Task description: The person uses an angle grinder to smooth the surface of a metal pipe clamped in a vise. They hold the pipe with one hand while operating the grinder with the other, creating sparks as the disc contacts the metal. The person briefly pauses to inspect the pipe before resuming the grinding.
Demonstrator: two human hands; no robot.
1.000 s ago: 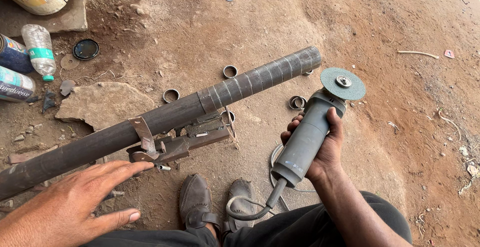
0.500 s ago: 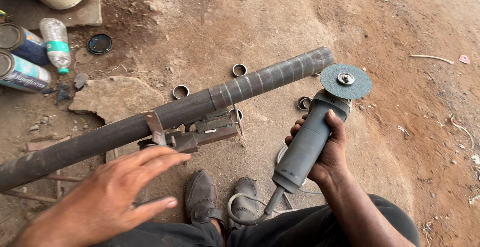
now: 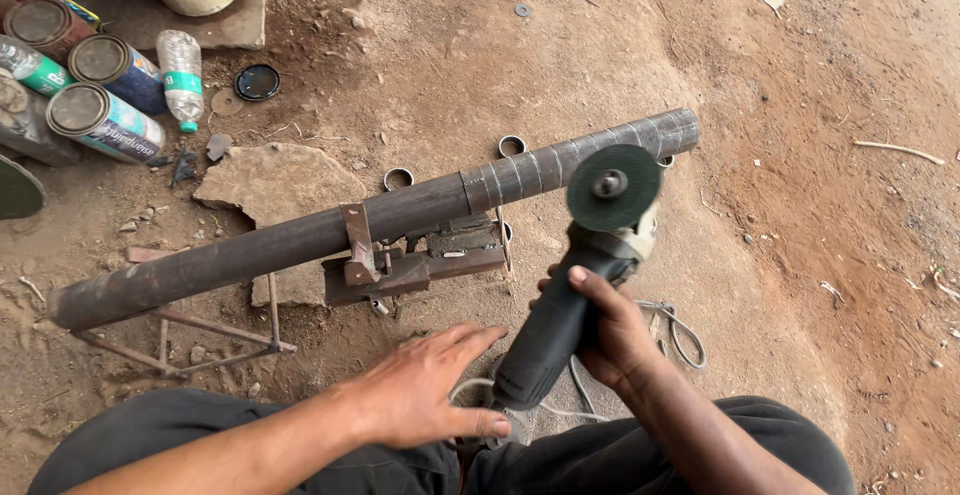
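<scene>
Two hands show in my head view: the right hand [image 3: 612, 333] is wrapped tight around the grinder [image 3: 570, 290] body, disc raised against the pipe [image 3: 300, 240] near its 2 o'clock end, while the left hand [image 3: 425, 395] lies flat with fingers spread, holding nothing, its fingertips at the tool's tail by the cord. That pipe runs from 8 o'clock to 2 o'clock, clamped in a vise [image 3: 410, 260] at mid-length and propped on a wire stand [image 3: 190, 330] at the low end. Marks ring the pipe's upper stretch at even gaps, and several cut rings [image 3: 398, 178] lie on the dirt at 12 o'clock of it, so I judge some slices are off and most marked sections remain whole.
</scene>
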